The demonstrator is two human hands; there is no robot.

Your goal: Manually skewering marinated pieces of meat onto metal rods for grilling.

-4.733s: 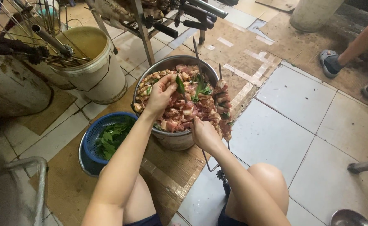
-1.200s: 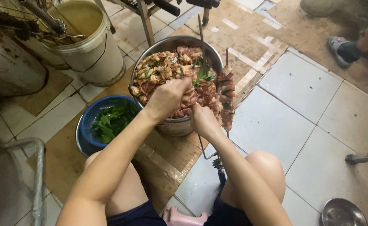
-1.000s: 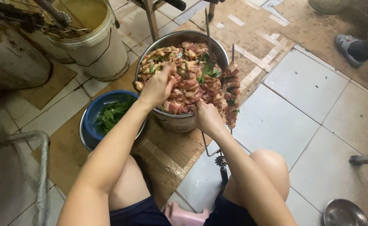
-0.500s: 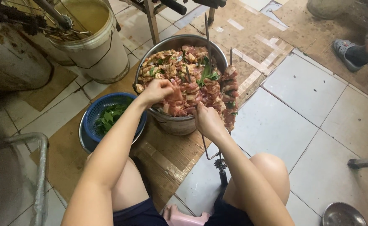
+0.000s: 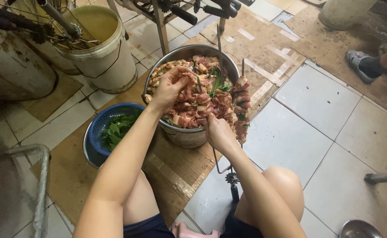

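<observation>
A big metal pot (image 5: pixel 189 134) heaped with pieces of raw marinated meat (image 5: pixel 192 103) stands on the floor in front of me. My left hand (image 5: pixel 171 86) is raised over the pot with a piece of meat pinched in its fingers. My right hand (image 5: pixel 217 132) grips a metal skewer fork (image 5: pixel 222 57) at the pot's near right rim. The fork's prongs stand upright and carry a stack of meat chunks (image 5: pixel 241 108). Its black handle (image 5: pixel 234 191) points down between my knees.
A blue basket of green leaves (image 5: pixel 114 130) sits left of the pot. A cream bucket of yellowish liquid (image 5: pixel 103 48) is at the back left. Cardboard sheets (image 5: pixel 176 172) cover the tiles. Another person's foot (image 5: pixel 363 66) is at the far right. A small steel bowl (image 5: pixel 361 229) lies bottom right.
My left hand has lifted off the heap with a piece of meat in its fingers. The right hand keeps the skewer fork in much the same place.
</observation>
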